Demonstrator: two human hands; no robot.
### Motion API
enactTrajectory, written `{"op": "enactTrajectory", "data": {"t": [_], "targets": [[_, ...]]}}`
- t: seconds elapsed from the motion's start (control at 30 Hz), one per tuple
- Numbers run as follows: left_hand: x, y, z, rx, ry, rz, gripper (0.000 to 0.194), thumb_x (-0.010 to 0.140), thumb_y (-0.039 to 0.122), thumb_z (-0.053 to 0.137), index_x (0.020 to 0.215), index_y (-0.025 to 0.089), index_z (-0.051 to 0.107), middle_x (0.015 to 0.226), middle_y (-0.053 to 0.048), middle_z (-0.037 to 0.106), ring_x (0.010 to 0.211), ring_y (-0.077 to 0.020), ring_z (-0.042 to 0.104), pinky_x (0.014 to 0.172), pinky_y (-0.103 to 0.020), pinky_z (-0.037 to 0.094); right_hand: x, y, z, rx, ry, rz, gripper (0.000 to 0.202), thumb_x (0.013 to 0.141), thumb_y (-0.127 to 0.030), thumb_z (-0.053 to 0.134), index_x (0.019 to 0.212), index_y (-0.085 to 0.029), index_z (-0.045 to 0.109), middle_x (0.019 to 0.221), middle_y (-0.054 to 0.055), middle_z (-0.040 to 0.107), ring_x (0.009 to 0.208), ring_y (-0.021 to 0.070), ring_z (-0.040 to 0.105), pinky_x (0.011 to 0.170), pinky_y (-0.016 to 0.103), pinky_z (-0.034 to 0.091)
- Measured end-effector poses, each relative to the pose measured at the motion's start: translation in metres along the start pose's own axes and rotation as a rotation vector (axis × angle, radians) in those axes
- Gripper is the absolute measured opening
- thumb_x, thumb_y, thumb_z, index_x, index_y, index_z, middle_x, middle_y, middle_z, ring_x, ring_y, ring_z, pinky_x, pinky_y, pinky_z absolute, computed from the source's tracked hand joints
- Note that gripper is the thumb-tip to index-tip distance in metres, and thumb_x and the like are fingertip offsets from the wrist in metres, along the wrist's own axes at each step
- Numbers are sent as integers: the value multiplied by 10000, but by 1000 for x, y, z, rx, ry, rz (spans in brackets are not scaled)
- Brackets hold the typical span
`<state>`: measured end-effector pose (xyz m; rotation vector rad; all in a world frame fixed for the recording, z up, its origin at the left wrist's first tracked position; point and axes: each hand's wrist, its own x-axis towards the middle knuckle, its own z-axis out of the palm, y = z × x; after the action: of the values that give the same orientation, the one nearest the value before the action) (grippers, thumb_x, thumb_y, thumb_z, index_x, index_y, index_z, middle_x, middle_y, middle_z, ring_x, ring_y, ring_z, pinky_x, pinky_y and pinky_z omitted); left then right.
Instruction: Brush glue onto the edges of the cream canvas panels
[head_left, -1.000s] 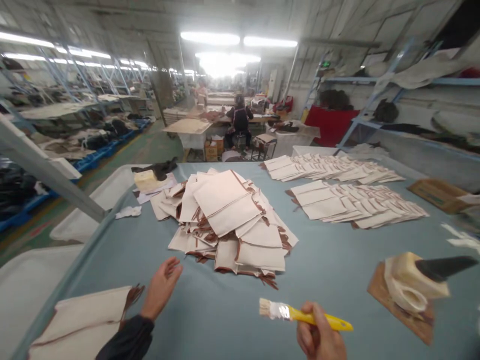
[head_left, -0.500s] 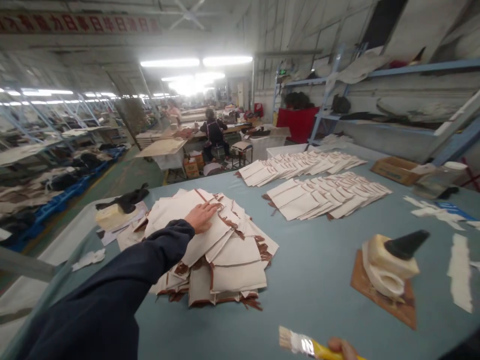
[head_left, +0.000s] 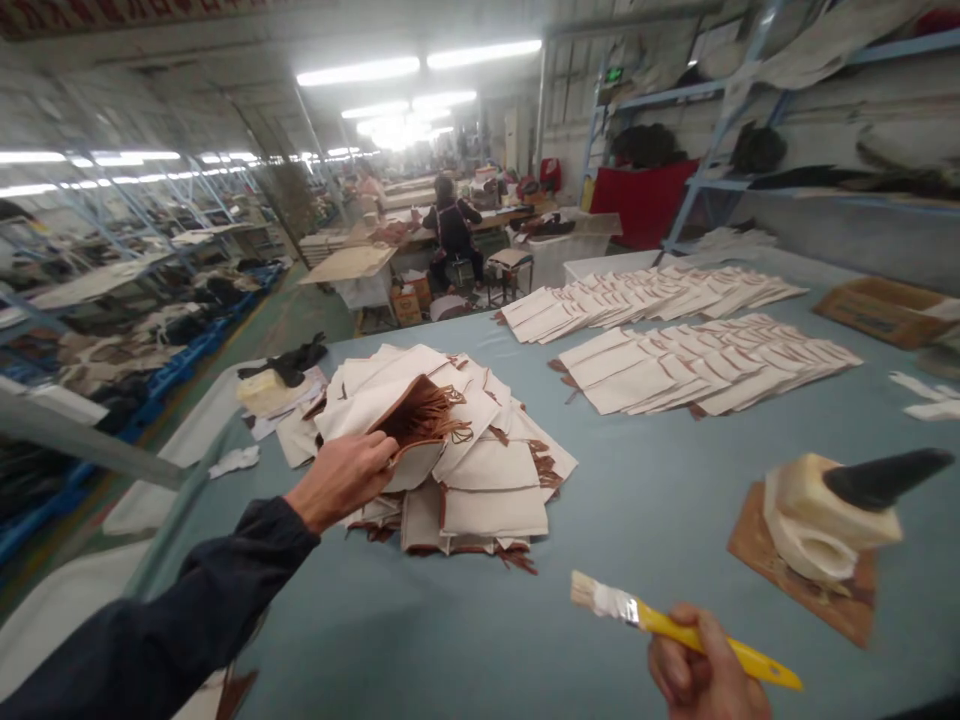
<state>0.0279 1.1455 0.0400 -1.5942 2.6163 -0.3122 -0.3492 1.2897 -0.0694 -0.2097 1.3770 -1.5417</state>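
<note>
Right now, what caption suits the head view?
Left hand grips a cream fabric piece; right hand holds a yellow paintbrush.

Upper left, a red banner (head_left: 97, 13) is cropped by the top edge; lower left, a sleeve (head_left: 187, 620) partly hides a cream piece (head_left: 201, 703).

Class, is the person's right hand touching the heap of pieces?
No, the right hand holds the brush over the table, apart from the heap.

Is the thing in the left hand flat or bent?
Bent: the fringed cream panel curls up at the left hand, its brown side showing.
</note>
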Motion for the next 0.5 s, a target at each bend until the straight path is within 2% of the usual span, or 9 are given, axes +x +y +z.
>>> {"op": "enactTrajectory", "data": {"t": [0.1, 0.2, 0.27, 0.33, 0.43, 0.5], "targets": [[-69, 25, -2, -121, -4, -135, 276, 1005, 238, 423, 948, 196, 689, 899, -65, 746, 776, -213, 693, 610, -285, 447, -2, -7, 8, -13, -42, -8, 417, 794, -596, 733, 832, -203, 598, 432, -107, 385, 412, 76, 346, 439, 204, 280], [-119, 48, 7, -547, -18, -352, 296, 1009, 318, 460, 1054, 209, 732, 937, -46, 786, 808, -205, 725, 691, -271, 508, -13, -9, 21, -28, -64, -29, 401, 765, -574, 753, 804, -206, 597, 423, -107, 386, 399, 78, 352, 431, 210, 278], [-142, 64, 16, -846, -10, -485, 323, 997, 379, 502, 1102, 197, 747, 1009, -61, 798, 910, -224, 740, 795, -275, 545, -24, -7, 32, -45, -107, -66, 390, 780, -570, 740, 798, -206, 598, 424, -106, 389, 396, 75, 348, 432, 215, 265], [-159, 81, 27, -1040, 15, -576, 347, 976, 403, 536, 1123, 176, 754, 1084, -86, 794, 1019, -256, 729, 889, -304, 558, -37, -4, 44, -77, -160, -102, 375, 805, -559, 724, 798, -206, 598, 429, -105, 399, 396, 75, 351, 437, 221, 259], [-178, 108, 40, -1140, 64, -652, 331, 963, 369, 547, 1124, 167, 754, 1096, -103, 790, 1049, -273, 714, 927, -332, 554, -57, 4, 59, -130, -217, -167, 373, 830, -560, 704, 806, -203, 598, 441, -101, 430, 403, 77, 378, 446, 228, 262], [-188, 122, 44, -1125, 69, -624, 284, 971, 325, 526, 1044, 177, 757, 1040, -97, 786, 1003, -260, 711, 912, -320, 538, -70, 12, 65, -167, -243, -199, 384, 844, -573, 687, 815, -201, 595, 448, -102, 439, 408, 79, 390, 452, 230, 265]]}}
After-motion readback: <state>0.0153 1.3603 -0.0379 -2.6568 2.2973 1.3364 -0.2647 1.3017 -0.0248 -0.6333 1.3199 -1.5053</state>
